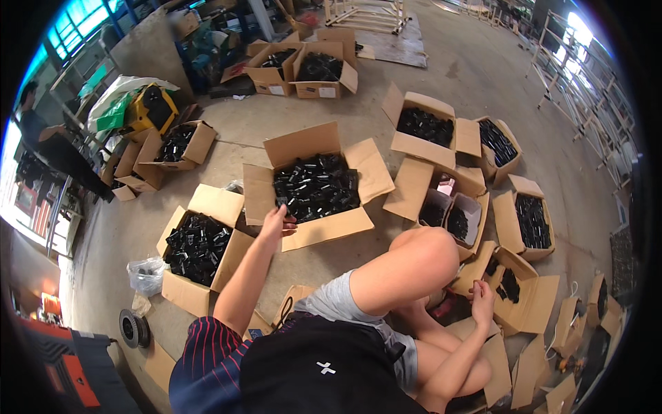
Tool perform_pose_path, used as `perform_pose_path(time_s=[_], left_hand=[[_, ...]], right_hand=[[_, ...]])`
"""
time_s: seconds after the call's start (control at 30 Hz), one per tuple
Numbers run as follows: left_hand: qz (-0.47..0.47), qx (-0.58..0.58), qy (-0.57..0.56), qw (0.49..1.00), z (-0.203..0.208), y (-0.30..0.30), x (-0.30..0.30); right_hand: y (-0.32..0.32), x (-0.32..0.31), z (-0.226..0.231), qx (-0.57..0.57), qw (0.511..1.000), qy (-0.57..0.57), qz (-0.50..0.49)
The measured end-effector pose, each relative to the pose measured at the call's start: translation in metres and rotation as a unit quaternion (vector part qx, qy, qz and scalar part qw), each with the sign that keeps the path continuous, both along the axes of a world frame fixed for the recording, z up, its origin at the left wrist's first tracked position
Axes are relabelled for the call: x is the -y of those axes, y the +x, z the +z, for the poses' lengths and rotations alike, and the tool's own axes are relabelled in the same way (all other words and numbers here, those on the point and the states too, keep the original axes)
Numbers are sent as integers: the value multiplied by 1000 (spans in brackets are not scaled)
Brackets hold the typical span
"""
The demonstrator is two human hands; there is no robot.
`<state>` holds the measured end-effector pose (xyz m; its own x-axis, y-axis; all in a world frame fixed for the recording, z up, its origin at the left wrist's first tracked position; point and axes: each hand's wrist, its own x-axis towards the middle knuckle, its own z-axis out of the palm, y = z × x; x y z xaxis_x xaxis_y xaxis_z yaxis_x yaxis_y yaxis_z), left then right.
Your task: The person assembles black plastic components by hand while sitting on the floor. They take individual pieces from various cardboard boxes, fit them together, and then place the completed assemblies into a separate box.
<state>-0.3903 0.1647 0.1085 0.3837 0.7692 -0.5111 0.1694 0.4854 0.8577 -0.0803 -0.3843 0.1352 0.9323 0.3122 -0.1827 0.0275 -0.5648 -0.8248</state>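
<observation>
The left hand (277,224) reaches forward to the near left corner of the middle cardboard box (327,230), its fingers loosely parted by the rim; whether a piece sits between them I cannot tell. That box stands with its flaps spread, filled with small glossy black pieces (317,183) heaped close to the rim. The right hand (483,303) is held well to the right, beside the bent knee, with its fingers curled inward — the picture does not show whether they pinch anything. Just beside it, on the right, lies a shallow open carton (534,303) with a few dark parts (509,284) on its bottom. Farther off from this hand, past the knee, a box with grey trays (476,207) holds more black pieces, and to its right stands a box of long black pieces (507,224). On the left, near the left forearm, is another full box (185,293), with a clear plastic bag (146,276) against its left side and a black spool (134,328) nearer on the floor. On the far side of the floor, two open boxes (318,90) of dark parts stand side by side — and at the far left another person (52,138) stands near a metal frame.
</observation>
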Motion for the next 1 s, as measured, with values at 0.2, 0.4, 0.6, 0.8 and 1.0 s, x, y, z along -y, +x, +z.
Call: perform_pose_path(time_s=[0.2, 0.4, 0.6, 0.8, 1.0], left_hand=[[-144, -205, 0, 968, -58, 31, 7], [-196, -132, 83, 968, -47, 40, 82], [-382, -54, 197, 902, -9, 191, 143], [-511, -51, 122, 849, -23, 276, 125], [-557, -120, 63, 819, -40, 330, 133]], right_hand=[[3, 73, -48, -19, 998, -46, -50], [21, 52, -50, -45, 977, 66, -200], [75, 55, -64, -101, 905, 62, -410], [172, 126, -178, 1, 868, 26, -495], [277, 174, -255, 111, 861, -355, -346]])
